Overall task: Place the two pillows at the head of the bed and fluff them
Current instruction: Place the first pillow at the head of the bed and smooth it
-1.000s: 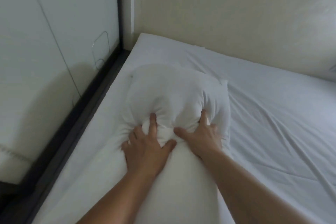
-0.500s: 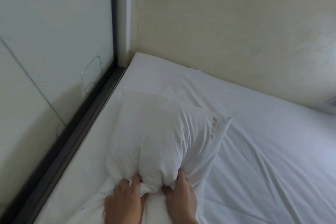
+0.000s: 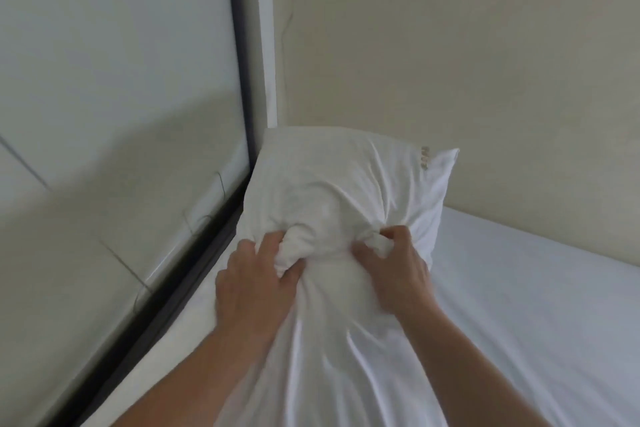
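Observation:
A white pillow (image 3: 346,184) with small gold lettering near its top right corner stands raised in the far left corner of the bed (image 3: 536,305), its upper end against the beige wall. My left hand (image 3: 256,284) clutches a bunch of its fabric on the left side. My right hand (image 3: 394,270) clutches another bunch on the right. The pillow's lower part runs down between my forearms to the bottom edge. A second pillow is not in view.
The beige wall (image 3: 450,62) runs along the head of the bed. A white glossy panel (image 3: 104,114) with a dark frame (image 3: 166,308) borders the bed on the left. White sheet stretches out to the right of the pillow.
Both hands have lifted the pillow off the sheet and pushed it up and back into the corner against the wall. The hands have spread further apart on the fabric.

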{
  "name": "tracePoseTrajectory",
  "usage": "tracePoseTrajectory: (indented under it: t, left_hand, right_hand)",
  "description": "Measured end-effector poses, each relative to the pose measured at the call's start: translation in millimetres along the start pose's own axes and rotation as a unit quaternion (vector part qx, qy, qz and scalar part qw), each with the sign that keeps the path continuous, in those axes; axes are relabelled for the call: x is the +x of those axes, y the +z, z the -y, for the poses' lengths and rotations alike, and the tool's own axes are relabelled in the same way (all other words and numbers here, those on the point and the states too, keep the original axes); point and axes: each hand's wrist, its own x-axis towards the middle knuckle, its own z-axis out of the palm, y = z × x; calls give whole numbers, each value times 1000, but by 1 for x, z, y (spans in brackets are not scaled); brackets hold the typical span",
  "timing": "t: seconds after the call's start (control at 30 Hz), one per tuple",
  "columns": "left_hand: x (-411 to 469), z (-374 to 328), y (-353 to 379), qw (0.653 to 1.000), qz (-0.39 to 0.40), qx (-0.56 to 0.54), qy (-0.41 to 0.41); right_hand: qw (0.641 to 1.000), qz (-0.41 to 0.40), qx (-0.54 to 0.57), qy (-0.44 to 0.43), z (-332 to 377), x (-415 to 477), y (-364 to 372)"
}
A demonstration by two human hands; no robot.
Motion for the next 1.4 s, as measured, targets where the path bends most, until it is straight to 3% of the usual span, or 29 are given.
tracePoseTrajectory:
  t: [0.13, 0.27, 0.47, 0.57, 0.73, 0.9, 1.1, 1.17, 1.2, 1.27, 1.33, 1.4]
  left_hand:
    - [36, 8, 25, 976, 112, 178, -59]
    - [41, 20, 61, 968, 164, 167, -91]
    - [50, 53, 122, 968, 193, 111, -116]
    - [56, 81, 150, 967, 203, 116, -99]
    - [66, 110, 186, 976, 172, 133, -27]
    - [86, 103, 210, 976, 94, 165, 104]
    - [75, 93, 125, 975, 130, 52, 171]
    - [70, 90, 95, 973, 142, 88, 161]
    - [72, 85, 86, 975, 129, 100, 153]
    - [91, 62, 82, 982, 78, 79, 154]
    - [114, 27, 102, 966, 52, 67, 243]
    - [127, 0, 137, 928, 95, 110, 342]
  right_hand:
    - [980, 84, -169, 69, -17, 40, -2]
    - [963, 121, -229, 76, -42, 52, 18]
    - [968, 161, -161, 103, -68, 79, 61]
    - [967, 128, -196, 105, -88, 64, 117]
    - [968, 12, -224, 112, -96, 71, 159]
    - [972, -25, -210, 98, -99, 86, 173]
    - [958, 8, -275, 74, -45, 40, 126]
    - [926, -5, -367, 89, -38, 21, 106]
    - [908, -16, -410, 87, -38, 10, 101]
    - [910, -29, -412, 29, -44, -5, 109]
    - [936, 15, -352, -29, -56, -13, 139]
    - [945, 39, -319, -58, -71, -21, 178]
